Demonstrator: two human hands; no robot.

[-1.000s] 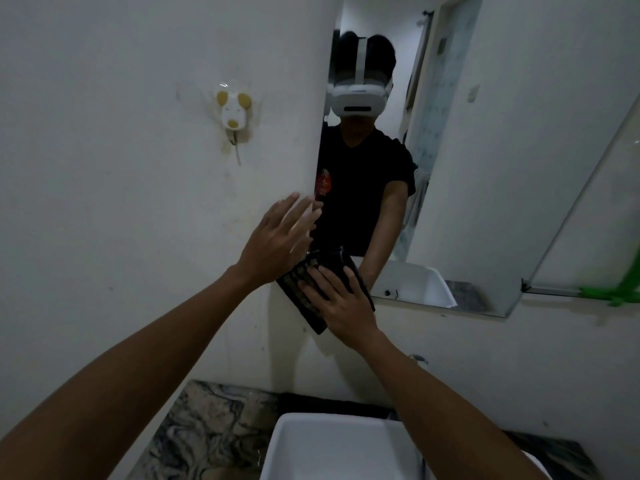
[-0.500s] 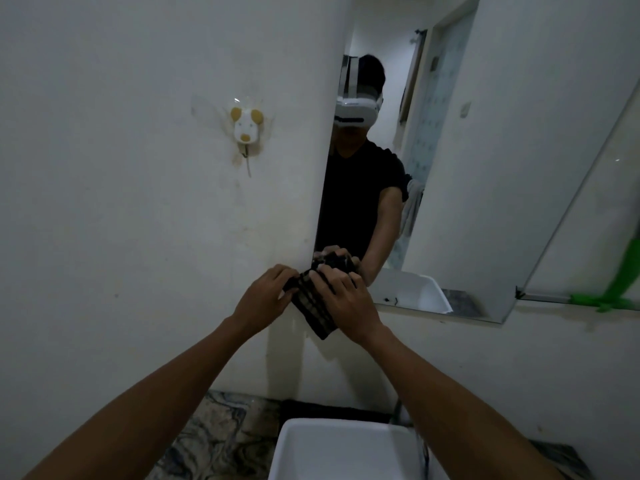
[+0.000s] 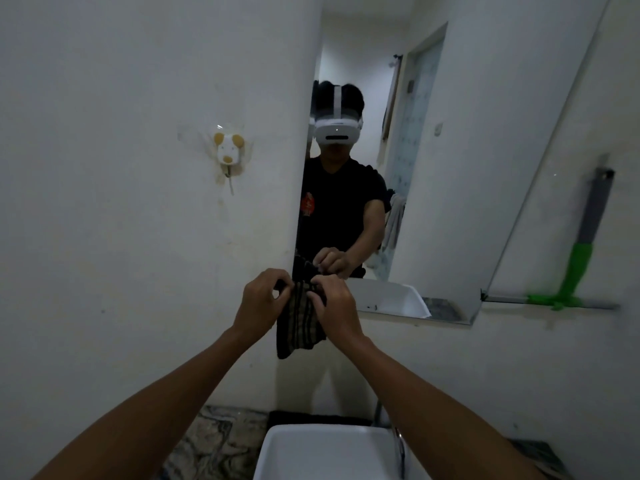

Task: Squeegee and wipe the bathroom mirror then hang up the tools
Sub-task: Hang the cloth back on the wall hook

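Note:
A dark striped cloth (image 3: 298, 323) hangs in front of the wall, just below the mirror's lower left corner. My left hand (image 3: 260, 303) pinches its upper left edge and my right hand (image 3: 335, 306) grips its upper right edge. The wall mirror (image 3: 450, 161) fills the upper right and reflects a person with the same cloth. A green-handled squeegee (image 3: 575, 271) with a grey handle end hangs on the wall to the right of the mirror, out of reach of both hands. On the wall to the left sits a small white mouse-shaped hook (image 3: 228, 148).
A white basin (image 3: 311, 452) lies below my arms, with a chrome tap (image 3: 398, 445) at its right side. A dark marbled counter (image 3: 214, 441) runs to the left of the basin. A narrow grey rail (image 3: 512, 299) juts out at the mirror's lower right.
My left hand came down from the open reach near the mirror edge and closed on the cloth. Both hands now hold it together, slightly lower against the wall.

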